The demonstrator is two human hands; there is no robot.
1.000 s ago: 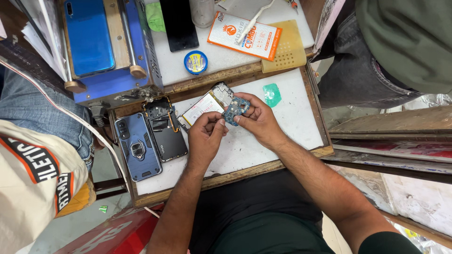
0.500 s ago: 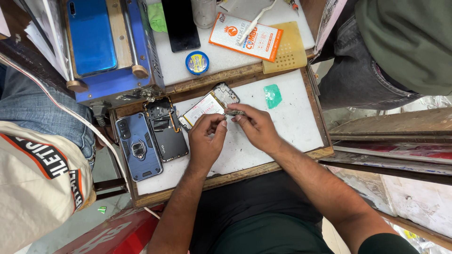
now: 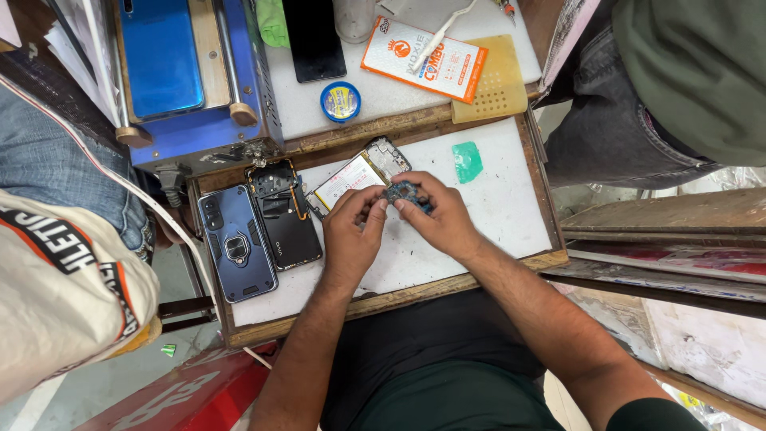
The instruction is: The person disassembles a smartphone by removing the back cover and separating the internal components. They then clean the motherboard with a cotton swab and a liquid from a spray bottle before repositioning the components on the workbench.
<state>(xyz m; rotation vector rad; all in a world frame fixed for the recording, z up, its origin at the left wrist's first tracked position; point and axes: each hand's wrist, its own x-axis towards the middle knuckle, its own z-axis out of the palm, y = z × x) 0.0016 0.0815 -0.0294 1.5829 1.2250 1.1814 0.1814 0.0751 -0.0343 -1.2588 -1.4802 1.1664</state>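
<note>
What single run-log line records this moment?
left hand: grips circuit board | right hand: grips same board | below: opened phone | surface: white tray

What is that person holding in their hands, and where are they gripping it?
A small bluish circuit board, pinched between both hands: the left hand grips its left edge, the right hand its right edge, just above the opened phone on the white table.

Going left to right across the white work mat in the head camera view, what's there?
Blue phone case with a ring → black phone back → opened phone → left hand → small circuit board → right hand → green pick.
</note>
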